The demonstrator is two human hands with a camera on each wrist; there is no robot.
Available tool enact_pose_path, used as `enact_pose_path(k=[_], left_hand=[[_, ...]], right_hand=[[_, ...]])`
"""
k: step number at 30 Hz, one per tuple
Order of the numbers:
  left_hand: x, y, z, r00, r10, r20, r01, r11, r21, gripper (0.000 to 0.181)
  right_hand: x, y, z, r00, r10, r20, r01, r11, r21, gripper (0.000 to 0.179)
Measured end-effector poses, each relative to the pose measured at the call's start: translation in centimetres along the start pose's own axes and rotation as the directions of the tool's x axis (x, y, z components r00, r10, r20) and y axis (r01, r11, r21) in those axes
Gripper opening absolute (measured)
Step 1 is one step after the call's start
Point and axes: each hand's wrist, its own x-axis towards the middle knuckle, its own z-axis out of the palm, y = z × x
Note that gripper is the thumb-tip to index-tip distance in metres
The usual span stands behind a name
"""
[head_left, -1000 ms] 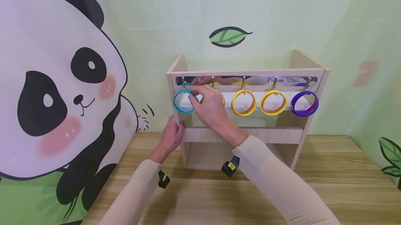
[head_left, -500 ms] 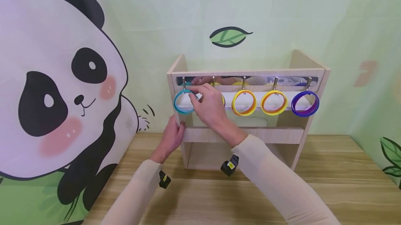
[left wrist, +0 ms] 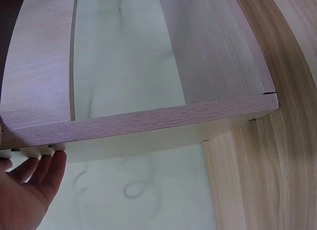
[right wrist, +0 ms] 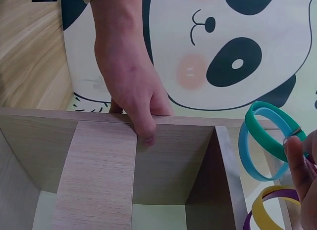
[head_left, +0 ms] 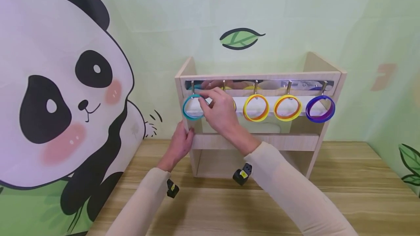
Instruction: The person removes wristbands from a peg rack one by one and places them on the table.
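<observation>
Grip [head_left: 220,113] unmoved at ring [head_left: 193,118], wood-grain table [head_left: 210,207], panda wall [head_left: 157,46]

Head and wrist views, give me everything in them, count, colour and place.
Wooden rack: 1, pale, centre
Metal strip: 1, silver, rack's upper front
Hooks: 5, silver, on strip
Teal ring: 1, teal and light blue, leftmost hook
Second ring: 1, yellow and purple, second hook
Next rings: 2, yellow and orange, third and fourth hooks
Last ring: 1, blue and purple, rightmost hook
Table: 1, brown, under rack
Backdrop: 1, pale green, behind rack
Panda picture: 1, black, white, left
Leaf pictures: at least 3, green, above and right
Sleeves: 2, cream, foreground
Wrist devices: 2, black, beside sleeves
Left hand: 1, bare, on rack's left side
Right hand: 1, bare, at teal ring
</observation>
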Motion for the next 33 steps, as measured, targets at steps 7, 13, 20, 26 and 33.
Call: enact_pose_path(k=[7,13,20,26,33], left_hand=[[0.03,0.03,0.08,1.000,0.023,-0.007,-0.023,1.000,-0.012,0.041],[0.06,0.07,0.05,1.000,0.015,-0.004,-0.015,1.000,0.000,0.039],[0.07,0.12,0.01,1.000,0.016,0.005,-0.016,1.000,-0.004,0.040],[0.01,0.17,0.07,1.000,0.015,-0.010,-0.015,1.000,0.010,0.039],[-0.09,0.15,0.18,0.999,0.023,-0.037,-0.022,1.000,0.017,0.033]], right_hand=[[0.05,-0.13,-0.22,1.000,-0.021,0.000,0.021,1.000,0.005,0.022],[0.06,-0.22,-0.27,0.999,-0.039,-0.001,0.039,0.999,-0.008,0.020],[-0.08,-0.25,-0.36,0.999,-0.054,0.004,0.054,0.998,-0.016,0.020],[-0.37,-0.38,-0.56,0.997,-0.076,0.011,0.076,0.997,-0.020,0.017],[-0.80,-0.43,-0.94,0.991,-0.130,0.004,0.130,0.991,-0.028,0.015]])
